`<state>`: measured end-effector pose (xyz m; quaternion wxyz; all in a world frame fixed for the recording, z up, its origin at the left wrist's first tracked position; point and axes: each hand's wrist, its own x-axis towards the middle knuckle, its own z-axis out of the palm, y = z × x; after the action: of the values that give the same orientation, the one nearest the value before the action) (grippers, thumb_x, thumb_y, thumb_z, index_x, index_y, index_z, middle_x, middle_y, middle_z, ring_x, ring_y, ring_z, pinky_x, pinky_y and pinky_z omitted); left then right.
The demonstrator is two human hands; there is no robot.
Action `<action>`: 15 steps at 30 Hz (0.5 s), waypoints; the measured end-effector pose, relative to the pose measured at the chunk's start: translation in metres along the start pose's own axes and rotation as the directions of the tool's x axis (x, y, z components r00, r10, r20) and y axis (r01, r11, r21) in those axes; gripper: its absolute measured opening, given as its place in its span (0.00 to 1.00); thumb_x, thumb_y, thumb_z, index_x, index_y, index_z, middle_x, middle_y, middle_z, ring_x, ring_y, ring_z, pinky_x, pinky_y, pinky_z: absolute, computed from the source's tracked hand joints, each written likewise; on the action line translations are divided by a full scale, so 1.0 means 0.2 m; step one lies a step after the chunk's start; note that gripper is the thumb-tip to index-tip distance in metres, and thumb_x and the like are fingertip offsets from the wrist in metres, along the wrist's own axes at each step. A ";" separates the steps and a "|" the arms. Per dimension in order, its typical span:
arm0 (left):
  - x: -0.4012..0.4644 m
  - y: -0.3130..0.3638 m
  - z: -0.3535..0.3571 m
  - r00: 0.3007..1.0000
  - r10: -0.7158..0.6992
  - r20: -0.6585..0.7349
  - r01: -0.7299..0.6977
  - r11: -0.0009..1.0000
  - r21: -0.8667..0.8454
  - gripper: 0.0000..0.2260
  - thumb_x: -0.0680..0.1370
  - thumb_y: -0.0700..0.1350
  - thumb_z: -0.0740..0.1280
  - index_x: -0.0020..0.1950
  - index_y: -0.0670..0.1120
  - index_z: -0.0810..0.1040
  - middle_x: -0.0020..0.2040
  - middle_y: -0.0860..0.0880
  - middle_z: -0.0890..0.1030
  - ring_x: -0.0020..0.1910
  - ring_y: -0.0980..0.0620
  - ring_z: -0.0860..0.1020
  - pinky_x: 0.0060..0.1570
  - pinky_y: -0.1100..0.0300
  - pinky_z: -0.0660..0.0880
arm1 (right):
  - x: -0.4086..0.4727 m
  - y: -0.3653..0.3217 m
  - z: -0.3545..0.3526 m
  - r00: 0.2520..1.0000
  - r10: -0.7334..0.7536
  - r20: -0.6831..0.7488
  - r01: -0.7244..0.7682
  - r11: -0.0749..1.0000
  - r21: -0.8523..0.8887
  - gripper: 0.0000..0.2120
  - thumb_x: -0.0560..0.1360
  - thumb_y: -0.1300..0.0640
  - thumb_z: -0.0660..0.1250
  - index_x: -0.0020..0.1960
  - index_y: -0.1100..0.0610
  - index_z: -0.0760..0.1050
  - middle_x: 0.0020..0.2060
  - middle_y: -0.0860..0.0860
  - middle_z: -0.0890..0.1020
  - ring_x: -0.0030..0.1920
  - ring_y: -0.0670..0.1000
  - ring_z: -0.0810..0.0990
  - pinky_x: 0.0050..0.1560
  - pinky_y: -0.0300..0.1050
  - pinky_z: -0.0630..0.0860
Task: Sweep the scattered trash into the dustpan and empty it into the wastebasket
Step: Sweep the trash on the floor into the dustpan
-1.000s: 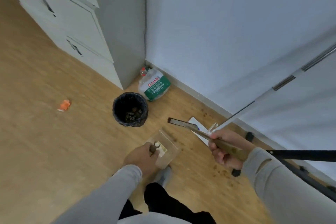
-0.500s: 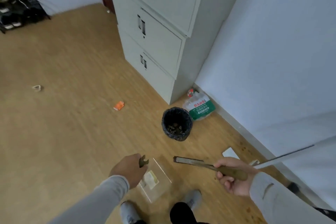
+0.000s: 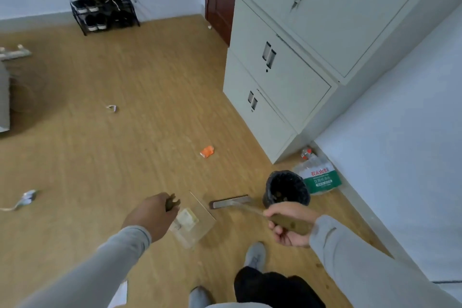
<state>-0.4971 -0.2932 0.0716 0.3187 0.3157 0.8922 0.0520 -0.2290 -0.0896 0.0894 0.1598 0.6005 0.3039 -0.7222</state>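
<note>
My left hand point(image 3: 152, 215) grips the dark handle of a clear dustpan point(image 3: 200, 217) that holds a pale scrap of paper, just above the wooden floor. My right hand point(image 3: 290, 222) grips the brown handle of a small brush point(image 3: 230, 201), whose head points left near the dustpan's far edge. The black-lined wastebasket point(image 3: 286, 189) stands just beyond my right hand. Scattered trash lies on the floor: an orange wrapper point(image 3: 207, 151) ahead, a small white scrap point(image 3: 111, 108) farther left, and a silvery crumpled piece point(image 3: 26, 197) at the far left.
A grey filing cabinet point(image 3: 282, 77) stands at the right against a white wall. A large plastic water jug point(image 3: 317, 174) lies behind the wastebasket. A shoe rack point(image 3: 105, 14) sits at the far wall. My feet point(image 3: 253, 255) are below the hands.
The view has swung left and up, revealing more floor, the shoe rack and more trash. Both hands keep their grip on the dustpan and brush near the wastebasket.
</note>
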 end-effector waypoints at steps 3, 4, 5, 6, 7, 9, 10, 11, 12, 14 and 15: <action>0.14 -0.02 -0.09 0.999 -0.011 -0.038 0.011 1.000 0.010 0.10 0.81 0.56 0.62 0.43 0.53 0.73 0.36 0.52 0.80 0.33 0.51 0.79 0.30 0.59 0.73 | 0.07 -0.19 0.11 0.998 -0.041 -0.037 0.034 0.988 -0.153 0.07 0.80 0.61 0.68 0.48 0.66 0.78 0.31 0.57 0.81 0.29 0.51 0.82 0.38 0.43 0.83; 0.18 -0.02 -0.11 0.999 -0.018 -0.050 0.018 1.000 0.012 0.10 0.81 0.56 0.62 0.43 0.53 0.73 0.36 0.52 0.80 0.33 0.51 0.79 0.31 0.59 0.74 | 0.10 -0.24 0.13 0.998 -0.045 -0.051 0.035 0.982 -0.188 0.07 0.81 0.62 0.67 0.46 0.65 0.78 0.30 0.56 0.81 0.28 0.50 0.82 0.34 0.43 0.82; 0.23 -0.01 -0.14 0.998 -0.025 -0.064 0.026 1.000 0.010 0.10 0.81 0.56 0.62 0.43 0.53 0.73 0.35 0.52 0.80 0.33 0.51 0.79 0.31 0.59 0.74 | 0.14 -0.30 0.14 0.998 -0.041 -0.058 0.025 0.969 -0.247 0.10 0.81 0.62 0.66 0.42 0.63 0.77 0.29 0.55 0.80 0.27 0.49 0.80 0.33 0.43 0.80; 0.28 0.00 -0.16 0.997 -0.034 -0.076 0.034 0.999 0.006 0.10 0.81 0.56 0.62 0.43 0.53 0.73 0.35 0.52 0.80 0.33 0.51 0.79 0.31 0.59 0.75 | 0.17 -0.36 0.15 0.997 -0.038 -0.065 0.016 0.948 -0.316 0.13 0.81 0.62 0.64 0.38 0.60 0.76 0.28 0.53 0.78 0.26 0.48 0.77 0.34 0.43 0.78; 0.33 0.02 -0.19 0.995 -0.042 -0.087 0.043 0.999 0.000 0.10 0.81 0.56 0.61 0.43 0.53 0.73 0.35 0.52 0.80 0.32 0.51 0.79 0.31 0.59 0.75 | 0.20 -0.43 0.15 0.995 -0.052 -0.085 0.016 0.927 -0.375 0.15 0.80 0.62 0.64 0.35 0.58 0.74 0.27 0.52 0.77 0.25 0.48 0.75 0.35 0.44 0.76; 0.44 0.07 -0.25 0.993 -0.058 -0.103 0.057 0.998 -0.013 0.10 0.81 0.57 0.61 0.43 0.54 0.73 0.35 0.53 0.80 0.33 0.52 0.79 0.32 0.59 0.75 | 0.26 -0.57 0.15 0.984 -0.096 -0.149 0.019 0.892 -0.451 0.16 0.77 0.63 0.63 0.30 0.56 0.73 0.25 0.52 0.75 0.23 0.49 0.72 0.33 0.44 0.74; 0.49 0.09 -0.28 0.992 -0.066 -0.107 0.065 0.998 -0.016 0.10 0.80 0.57 0.61 0.44 0.54 0.73 0.35 0.54 0.80 0.33 0.52 0.79 0.32 0.59 0.76 | 0.29 -0.65 0.15 0.973 -0.128 -0.191 0.019 0.872 -0.489 0.16 0.75 0.64 0.62 0.29 0.57 0.73 0.24 0.52 0.75 0.22 0.50 0.72 0.31 0.44 0.74; 0.55 0.12 -0.31 0.991 -0.074 -0.108 0.073 0.997 -0.016 0.09 0.80 0.57 0.61 0.44 0.54 0.73 0.35 0.54 0.80 0.32 0.52 0.79 0.32 0.58 0.76 | 0.32 -0.74 0.15 0.963 -0.149 -0.226 0.010 0.853 -0.522 0.16 0.74 0.65 0.61 0.28 0.57 0.73 0.23 0.53 0.74 0.21 0.50 0.71 0.29 0.43 0.74; 0.61 0.14 -0.35 0.991 -0.081 -0.107 0.080 0.997 -0.015 0.09 0.80 0.57 0.62 0.45 0.54 0.73 0.35 0.54 0.80 0.32 0.52 0.79 0.32 0.58 0.76 | 0.36 -0.82 0.15 0.955 -0.153 -0.255 -0.007 0.845 -0.535 0.15 0.74 0.65 0.61 0.28 0.58 0.73 0.23 0.53 0.74 0.21 0.51 0.71 0.28 0.43 0.73; 0.73 0.20 -0.41 0.991 -0.084 -0.103 0.084 0.996 -0.007 0.09 0.81 0.56 0.62 0.45 0.54 0.73 0.35 0.53 0.80 0.32 0.51 0.79 0.32 0.58 0.76 | 0.42 -0.98 0.15 0.950 -0.138 -0.281 -0.036 0.844 -0.536 0.12 0.74 0.66 0.60 0.32 0.61 0.76 0.22 0.53 0.75 0.20 0.51 0.71 0.27 0.43 0.72; 0.79 0.23 -0.44 0.991 -0.082 -0.103 0.082 0.997 -0.002 0.09 0.81 0.56 0.62 0.45 0.53 0.73 0.35 0.53 0.80 0.32 0.51 0.79 0.32 0.58 0.75 | 0.45 -1.06 0.14 0.950 -0.133 -0.282 -0.043 0.841 -0.539 0.12 0.74 0.66 0.60 0.34 0.61 0.77 0.22 0.53 0.76 0.20 0.51 0.72 0.28 0.43 0.73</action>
<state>-0.6193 -0.1524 0.0702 0.2738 0.2759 0.9198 0.0541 -0.3982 0.0664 0.0586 0.2552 0.6291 0.5299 -0.5082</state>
